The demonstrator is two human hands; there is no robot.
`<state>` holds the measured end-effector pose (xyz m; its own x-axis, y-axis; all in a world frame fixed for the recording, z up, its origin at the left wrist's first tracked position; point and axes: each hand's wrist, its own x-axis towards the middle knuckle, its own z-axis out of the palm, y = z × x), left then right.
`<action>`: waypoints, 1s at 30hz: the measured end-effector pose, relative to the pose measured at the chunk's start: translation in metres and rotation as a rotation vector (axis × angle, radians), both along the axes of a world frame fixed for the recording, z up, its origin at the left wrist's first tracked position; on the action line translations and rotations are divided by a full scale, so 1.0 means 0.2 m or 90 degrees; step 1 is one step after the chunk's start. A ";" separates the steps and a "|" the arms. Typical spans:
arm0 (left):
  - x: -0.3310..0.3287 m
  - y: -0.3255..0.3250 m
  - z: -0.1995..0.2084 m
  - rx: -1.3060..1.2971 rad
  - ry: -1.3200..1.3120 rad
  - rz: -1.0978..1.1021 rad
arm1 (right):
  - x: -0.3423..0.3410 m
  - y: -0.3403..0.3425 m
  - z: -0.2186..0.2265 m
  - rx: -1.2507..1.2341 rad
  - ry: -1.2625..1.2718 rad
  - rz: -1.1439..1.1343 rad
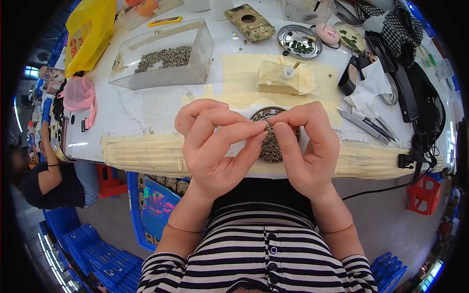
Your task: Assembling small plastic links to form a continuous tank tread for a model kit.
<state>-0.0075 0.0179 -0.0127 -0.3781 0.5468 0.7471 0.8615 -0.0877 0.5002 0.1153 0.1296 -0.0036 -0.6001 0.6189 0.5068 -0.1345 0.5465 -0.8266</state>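
My left hand (pixel 220 139) and my right hand (pixel 310 146) meet fingertip to fingertip above a round dish (pixel 272 158). Thumb and forefinger of each are pinched together around a tiny piece, too small to name. Inside the dish lie many small grey-brown parts (pixel 271 146), partly hidden by my fingers. Just beyond it, a block wrapped in cream tape (pixel 278 85) bears a small white pot (pixel 288 73) with a thin stick standing in it.
A clear plastic bin (pixel 195 73) of similar parts stands at the left. Behind are a camouflage toy tank hull (pixel 250 22) and a metal plate (pixel 312 51) of dark green pieces. Tweezers (pixel 386 128) lie right. Another person (pixel 53 180) sits far left; a red stool (pixel 423 195) stands right.
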 end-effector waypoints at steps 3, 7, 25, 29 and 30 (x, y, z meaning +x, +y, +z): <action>0.00 0.00 0.00 0.004 -0.007 -0.002 | 0.00 0.00 0.00 0.007 -0.010 0.005; 0.00 0.00 -0.01 0.002 -0.002 0.001 | 0.00 0.00 0.00 0.016 -0.012 0.004; 0.00 0.00 0.00 0.011 -0.012 -0.013 | 0.01 0.01 -0.02 -0.034 0.031 0.032; 0.00 0.00 0.00 0.023 -0.015 -0.006 | 0.01 0.01 -0.01 -0.029 0.046 0.011; 0.00 0.01 -0.01 0.024 -0.014 -0.005 | 0.01 0.01 -0.02 -0.015 0.050 0.013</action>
<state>-0.0080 0.0190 -0.0138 -0.3908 0.5221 0.7581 0.8491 -0.1135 0.5159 0.1177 0.1326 -0.0067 -0.5719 0.6189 0.5384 -0.2110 0.5233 -0.8256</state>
